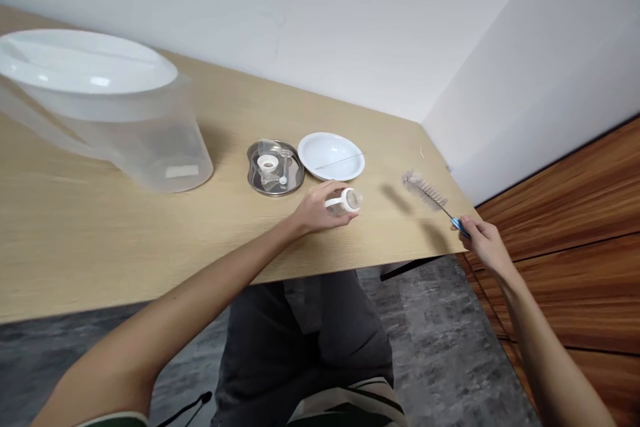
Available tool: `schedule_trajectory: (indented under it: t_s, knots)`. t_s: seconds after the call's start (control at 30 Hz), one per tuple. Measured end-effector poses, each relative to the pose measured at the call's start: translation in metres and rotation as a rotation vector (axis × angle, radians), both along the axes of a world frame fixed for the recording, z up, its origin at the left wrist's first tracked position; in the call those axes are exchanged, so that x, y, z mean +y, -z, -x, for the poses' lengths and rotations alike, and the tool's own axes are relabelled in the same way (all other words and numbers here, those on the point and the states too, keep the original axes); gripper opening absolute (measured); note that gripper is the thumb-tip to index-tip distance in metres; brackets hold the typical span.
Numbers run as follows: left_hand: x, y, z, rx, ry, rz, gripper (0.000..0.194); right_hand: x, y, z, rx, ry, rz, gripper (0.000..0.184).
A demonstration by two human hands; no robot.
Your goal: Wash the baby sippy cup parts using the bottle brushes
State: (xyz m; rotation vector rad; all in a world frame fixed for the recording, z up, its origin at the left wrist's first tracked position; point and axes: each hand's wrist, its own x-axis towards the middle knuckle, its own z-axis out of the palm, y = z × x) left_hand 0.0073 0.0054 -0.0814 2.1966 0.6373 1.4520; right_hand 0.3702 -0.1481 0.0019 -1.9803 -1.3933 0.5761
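My left hand (315, 210) grips a clear baby bottle (346, 202) with a white collar, holding it on its side just above the wooden tabletop. My right hand (483, 243) pinches the blue handle of a bottle brush (427, 193), and its blurred bristles point up and to the left over the table's right corner. Just beyond the bottle lies a shallow white bowl (330, 157). To the bowl's left is a steel dish (257, 177) holding a white ring, a small clear brush-like piece and other clear bottle parts.
A large clear plastic jug (150, 147) with a white lid (85, 63) stands at the far left of the light wood table (125, 233). Wooden cabinet panels (565, 267) rise beyond the table's right side, and a white wall runs behind it.
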Motion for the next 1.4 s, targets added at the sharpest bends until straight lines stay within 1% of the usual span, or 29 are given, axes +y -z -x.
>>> schedule_trajectory:
  t_s: [0.07, 0.13, 0.2, 0.27, 0.37, 0.47, 0.63, 0.73, 0.83, 0.93, 1.07, 1.17, 1.23, 1.33, 1.4]
  knots:
    - [-0.002, -0.003, -0.003, -0.029, 0.003, 0.173, 0.051, 0.013, 0.032, 0.012, -0.169, 0.070, -0.133, 0.055]
    - [-0.002, -0.005, -0.004, -0.053, 0.021, 0.345, 0.052, 0.030, 0.061, 0.027, -0.330, 0.114, -0.198, 0.050]
    - [-0.001, -0.006, -0.004, -0.073, 0.043, 0.460, 0.054, 0.047, 0.084, 0.041, -0.379, 0.099, -0.248, 0.044]
    - [0.001, -0.006, -0.003, -0.099, 0.065, 0.514, 0.054, 0.062, 0.102, 0.054, -0.420, 0.058, -0.306, 0.039]
    - [0.003, -0.005, -0.002, -0.150, 0.083, 0.554, 0.057, 0.079, 0.116, 0.068, -0.504, 0.053, -0.332, 0.036]
    - [0.002, -0.003, -0.003, -0.152, 0.121, 0.630, 0.064, 0.088, 0.121, 0.077, -0.565, 0.071, -0.316, 0.032]
    - [-0.001, 0.001, -0.005, -0.120, 0.173, 0.703, 0.065, 0.090, 0.119, 0.091, -0.635, 0.067, -0.281, 0.026]
    - [-0.001, 0.001, -0.005, -0.112, 0.171, 0.721, 0.064, 0.090, 0.116, 0.094, -0.618, 0.075, -0.319, 0.028]
    - [-0.001, -0.001, -0.005, -0.099, 0.149, 0.721, 0.063, 0.092, 0.116, 0.092, -0.539, 0.102, -0.388, 0.029]
    - [-0.001, -0.004, -0.004, -0.051, 0.135, 0.658, 0.059, 0.094, 0.118, 0.087, -0.382, 0.137, -0.423, 0.031]
    - [0.001, -0.013, 0.004, 0.112, 0.081, 0.504, 0.053, 0.094, 0.119, 0.082, -0.180, 0.179, -0.454, 0.036]
    - [0.004, -0.017, 0.011, 0.204, 0.039, 0.414, 0.053, 0.091, 0.118, 0.081, -0.139, 0.170, -0.457, 0.037]
    - [0.006, -0.017, 0.014, 0.231, 0.020, 0.377, 0.056, 0.089, 0.117, 0.081, -0.135, 0.147, -0.457, 0.037]
    - [0.008, -0.015, 0.016, 0.241, 0.014, 0.355, 0.060, 0.088, 0.118, 0.082, -0.160, 0.121, -0.460, 0.037]
    - [0.010, -0.013, 0.016, 0.233, 0.034, 0.348, 0.062, 0.087, 0.118, 0.082, -0.176, 0.116, -0.464, 0.038]
